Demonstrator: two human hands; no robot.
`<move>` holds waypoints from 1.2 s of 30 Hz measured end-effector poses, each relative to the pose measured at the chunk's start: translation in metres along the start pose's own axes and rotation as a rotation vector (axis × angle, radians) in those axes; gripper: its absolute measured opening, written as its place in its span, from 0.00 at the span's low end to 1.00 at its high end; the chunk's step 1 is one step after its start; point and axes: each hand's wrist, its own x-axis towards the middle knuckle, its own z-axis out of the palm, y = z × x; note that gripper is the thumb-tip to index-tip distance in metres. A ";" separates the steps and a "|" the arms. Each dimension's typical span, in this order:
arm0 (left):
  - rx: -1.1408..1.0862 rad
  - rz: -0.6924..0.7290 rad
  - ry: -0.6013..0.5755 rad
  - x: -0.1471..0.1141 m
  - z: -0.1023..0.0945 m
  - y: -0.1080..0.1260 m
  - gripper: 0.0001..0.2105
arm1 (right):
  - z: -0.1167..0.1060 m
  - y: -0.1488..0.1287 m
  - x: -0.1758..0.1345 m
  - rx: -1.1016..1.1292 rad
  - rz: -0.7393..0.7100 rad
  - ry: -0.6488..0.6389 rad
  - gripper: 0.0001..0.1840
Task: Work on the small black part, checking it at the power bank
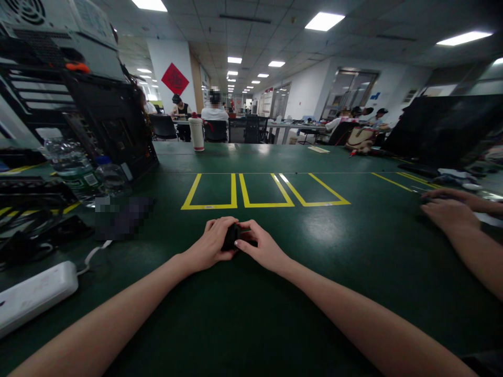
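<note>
A small dark object, black and rounded, is held between my two hands just above or on the green table; its kind is not clear. My left hand wraps round its left side and top, fingers curled. From the right, my right hand closes on it with thumb and bent fingers. Most of the object is hidden by my fingers. Beyond the hands, three yellow tape outlines are marked on the tabletop.
At left are a computer case, a water bottle, cables and a white power strip. A paper cup stands at the far edge. At right, another person's hands work near a dark monitor.
</note>
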 end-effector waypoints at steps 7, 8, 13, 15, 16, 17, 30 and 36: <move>-0.003 0.001 0.011 0.000 0.000 -0.001 0.29 | -0.001 -0.004 -0.002 -0.002 -0.060 0.009 0.11; -0.003 0.001 0.010 -0.001 0.000 0.000 0.29 | -0.001 -0.004 -0.002 -0.004 -0.062 0.015 0.11; -0.004 0.003 0.002 0.000 -0.001 0.000 0.28 | 0.001 0.000 0.000 0.026 -0.024 0.031 0.15; -0.004 0.004 0.017 0.000 0.000 0.000 0.29 | 0.001 0.002 0.000 0.019 -0.002 0.028 0.18; -0.001 0.005 0.024 0.000 0.001 0.000 0.29 | 0.001 0.003 0.001 0.012 0.002 0.024 0.18; 0.002 0.007 0.028 0.000 0.001 0.000 0.29 | 0.001 0.003 0.001 0.003 0.000 0.017 0.18; -0.006 0.000 0.004 0.000 0.000 0.000 0.28 | 0.002 0.001 0.000 -0.027 -0.047 0.052 0.16; -0.001 0.003 0.004 0.000 0.000 -0.001 0.28 | 0.000 -0.003 -0.002 -0.049 -0.029 0.022 0.15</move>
